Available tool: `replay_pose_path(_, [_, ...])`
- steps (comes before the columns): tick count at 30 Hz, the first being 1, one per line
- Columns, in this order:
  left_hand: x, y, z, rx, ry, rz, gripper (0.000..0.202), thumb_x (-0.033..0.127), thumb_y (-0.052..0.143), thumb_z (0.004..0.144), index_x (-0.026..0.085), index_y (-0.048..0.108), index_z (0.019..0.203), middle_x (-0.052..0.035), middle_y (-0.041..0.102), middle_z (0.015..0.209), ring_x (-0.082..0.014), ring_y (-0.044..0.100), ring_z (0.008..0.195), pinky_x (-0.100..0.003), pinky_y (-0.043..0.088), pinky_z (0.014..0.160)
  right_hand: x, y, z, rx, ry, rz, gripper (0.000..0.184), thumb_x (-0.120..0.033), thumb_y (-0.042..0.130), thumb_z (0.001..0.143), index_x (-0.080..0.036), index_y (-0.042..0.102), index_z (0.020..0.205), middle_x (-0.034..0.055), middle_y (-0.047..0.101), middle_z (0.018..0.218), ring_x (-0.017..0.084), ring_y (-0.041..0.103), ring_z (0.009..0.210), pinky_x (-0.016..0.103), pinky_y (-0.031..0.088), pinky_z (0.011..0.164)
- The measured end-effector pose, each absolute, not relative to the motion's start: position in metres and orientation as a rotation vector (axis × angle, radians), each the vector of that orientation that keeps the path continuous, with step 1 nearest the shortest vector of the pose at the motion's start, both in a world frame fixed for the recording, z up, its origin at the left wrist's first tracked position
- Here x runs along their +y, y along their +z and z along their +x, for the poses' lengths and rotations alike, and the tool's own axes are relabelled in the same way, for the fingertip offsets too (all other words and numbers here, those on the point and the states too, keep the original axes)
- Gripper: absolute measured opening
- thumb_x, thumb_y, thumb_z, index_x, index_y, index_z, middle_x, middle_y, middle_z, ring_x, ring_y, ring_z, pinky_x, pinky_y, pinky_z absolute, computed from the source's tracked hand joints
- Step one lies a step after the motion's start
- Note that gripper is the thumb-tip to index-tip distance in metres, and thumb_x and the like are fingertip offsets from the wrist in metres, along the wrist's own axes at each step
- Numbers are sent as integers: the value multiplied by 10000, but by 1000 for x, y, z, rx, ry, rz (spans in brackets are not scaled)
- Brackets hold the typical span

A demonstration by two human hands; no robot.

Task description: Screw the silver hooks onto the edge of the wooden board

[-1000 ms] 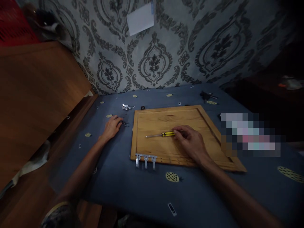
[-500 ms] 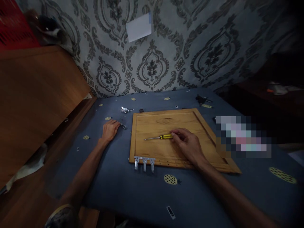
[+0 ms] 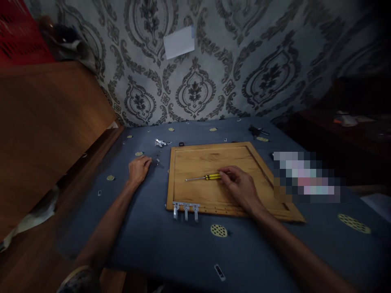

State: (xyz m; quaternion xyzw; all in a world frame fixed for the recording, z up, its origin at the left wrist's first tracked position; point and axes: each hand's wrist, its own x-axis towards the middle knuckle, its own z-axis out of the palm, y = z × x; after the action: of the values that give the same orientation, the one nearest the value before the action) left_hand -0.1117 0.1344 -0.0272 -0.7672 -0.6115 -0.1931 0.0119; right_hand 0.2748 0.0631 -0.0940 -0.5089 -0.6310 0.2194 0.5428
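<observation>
With its fingers closed round the yellow and black handle, my right hand [image 3: 240, 185] holds a screwdriver [image 3: 201, 177] over the wooden panel [image 3: 210, 160], its shaft pointing left. Whether the tip touches the wood I cannot tell. Left of the panel, my left hand [image 3: 139, 169] has its fingers pinched together close to a small, blurred metal hinge part [image 3: 157, 162] on the cloth. What is between those fingertips, if anything, is too small to make out. Three metal hinges [image 3: 186, 208] sit in a row along the panel's near left edge, beside a line of small holes.
More metal hinges [image 3: 161, 143] lie on the patterned blue cloth [image 3: 146, 240] farther back. A black tool [image 3: 256, 131] rests at the back right, near a blurred-out object [image 3: 305, 175]. A wooden cabinet [image 3: 55, 130] stands at the left, and a papered wall [image 3: 195, 89] rises behind.
My left hand has drawn slightly left, away from the metal part on the cloth. My right hand keeps the screwdriver in nearly the same place. The camera view has shifted a little.
</observation>
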Motion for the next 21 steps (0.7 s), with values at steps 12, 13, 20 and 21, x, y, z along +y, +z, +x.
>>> replay_pose_path(12, [123, -20, -87, -1750, -1033, -2541, 295, 487, 485, 905, 297, 711, 889, -63, 785, 948, -313, 751, 896, -456, 595, 854, 50, -74, 264, -1556, 542, -1426, 318, -386, 638, 1026, -202, 656, 1285, 102, 672, 1316, 218, 691, 1092, 431, 613, 935])
replay_pose_path(13, [122, -20, -83, -1726, -1057, -2573, 293, 504, 496, 887, 293, 699, 880, -66, 788, 949, -315, 753, 885, -456, 597, 849, 49, -71, 262, -1563, 532, -1444, 313, -387, 639, 1026, -202, 659, 1277, 100, 676, 1307, 216, 693, 1084, 426, 615, 928])
replay_pose_path(20, [100, -6, -51, -1570, -1090, -2840, 222, 553, 529, 839, 364, 645, 835, 16, 777, 817, -298, 746, 737, -387, 575, 583, 32, -46, 246, -1663, 420, -1320, 171, -288, 598, 1017, -185, 715, 1088, 72, 718, 1064, 168, 693, 841, 336, 599, 796])
replay_pose_path(21, [95, -2, -46, -1541, -1078, -2881, 220, 576, 527, 854, 389, 636, 819, 46, 760, 769, -293, 730, 675, -382, 547, 521, 28, -42, 243, -1698, 416, -1270, 178, -291, 593, 1013, -203, 718, 1103, 70, 720, 1067, 167, 692, 820, 325, 595, 783])
